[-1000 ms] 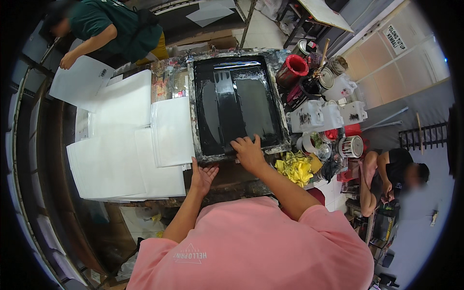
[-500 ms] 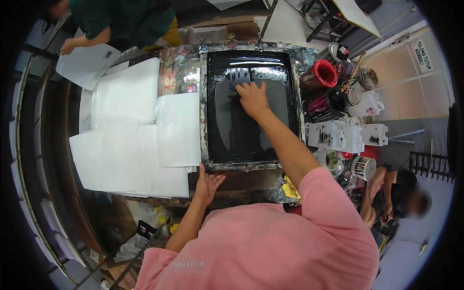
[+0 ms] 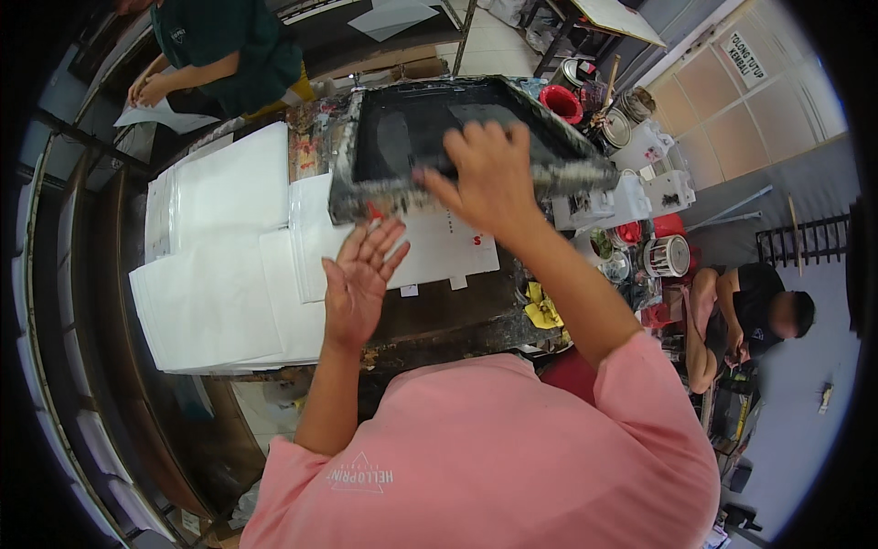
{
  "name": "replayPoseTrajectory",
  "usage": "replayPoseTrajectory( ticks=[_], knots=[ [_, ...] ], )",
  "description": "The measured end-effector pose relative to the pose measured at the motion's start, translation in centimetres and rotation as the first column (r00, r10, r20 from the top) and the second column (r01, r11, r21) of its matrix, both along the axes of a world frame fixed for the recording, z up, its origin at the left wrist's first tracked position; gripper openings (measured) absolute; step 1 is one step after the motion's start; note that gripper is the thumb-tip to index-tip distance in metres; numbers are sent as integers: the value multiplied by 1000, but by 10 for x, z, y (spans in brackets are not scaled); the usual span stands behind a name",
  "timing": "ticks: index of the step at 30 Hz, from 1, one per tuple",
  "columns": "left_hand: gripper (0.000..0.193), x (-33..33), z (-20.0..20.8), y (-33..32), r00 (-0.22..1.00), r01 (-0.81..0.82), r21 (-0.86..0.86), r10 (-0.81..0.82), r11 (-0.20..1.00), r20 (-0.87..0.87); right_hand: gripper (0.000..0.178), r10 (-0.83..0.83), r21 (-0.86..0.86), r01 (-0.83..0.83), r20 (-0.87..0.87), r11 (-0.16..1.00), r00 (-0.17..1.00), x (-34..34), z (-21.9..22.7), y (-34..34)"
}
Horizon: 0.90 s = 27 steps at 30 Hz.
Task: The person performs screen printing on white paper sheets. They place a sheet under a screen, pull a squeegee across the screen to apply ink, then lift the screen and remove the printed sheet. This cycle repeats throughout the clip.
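Observation:
A screen-printing frame [image 3: 585,174] with black ink smeared inside it stands tilted, its near edge raised off the table. Beneath that edge lies a white printed sheet [image 3: 439,252] with small red marks. My left hand [image 3: 358,285] is palm up just below the frame's near left corner, fingers spread, holding nothing. Over the dark mesh [image 3: 393,137] is my right hand [image 3: 492,174], slightly blurred, its thumb apart from the other fingers and nothing visible in its grasp. Whether it touches the frame I cannot tell.
Stacks of white sheets [image 3: 215,293] cover the table's left side. Paint cans, a red tub [image 3: 560,102] and white jugs [image 3: 631,197] crowd the right. A yellow cloth [image 3: 542,309] lies at the near edge. One co-worker [image 3: 219,55] handles a sheet far left; another person [image 3: 754,306] sits at right.
The frame's near edge has risen, uncovering the printed sheet. My right hand has left the squeegee at the far end and come nearer. My left hand has moved up off the frame's corner.

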<state>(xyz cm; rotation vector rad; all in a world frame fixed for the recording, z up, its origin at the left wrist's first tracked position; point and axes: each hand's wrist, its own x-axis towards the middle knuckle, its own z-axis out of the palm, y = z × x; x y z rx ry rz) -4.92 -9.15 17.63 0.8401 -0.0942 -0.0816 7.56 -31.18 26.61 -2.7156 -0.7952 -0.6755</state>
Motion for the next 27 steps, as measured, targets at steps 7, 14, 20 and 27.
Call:
replayPoseTrajectory(
  ticks=[7,14,20,27],
  knots=[
    [95,-41,-137,44,966,109,845,258,-524,36,54,-19,70,9,137,998,990,47,33,13],
    [113,-68,-148,48,969,115,858,246,-501,14,55,-40,55,35,90,998,995,75,66,20],
    [77,10,-69,44,841,-385,869,269,-313,469,55,-37,87,26,127,996,991,99,74,26],
    [66,-28,-96,172,815,-321,839,323,-438,481,55,4,106,-20,148,994,989,70,53,23]
  ],
)
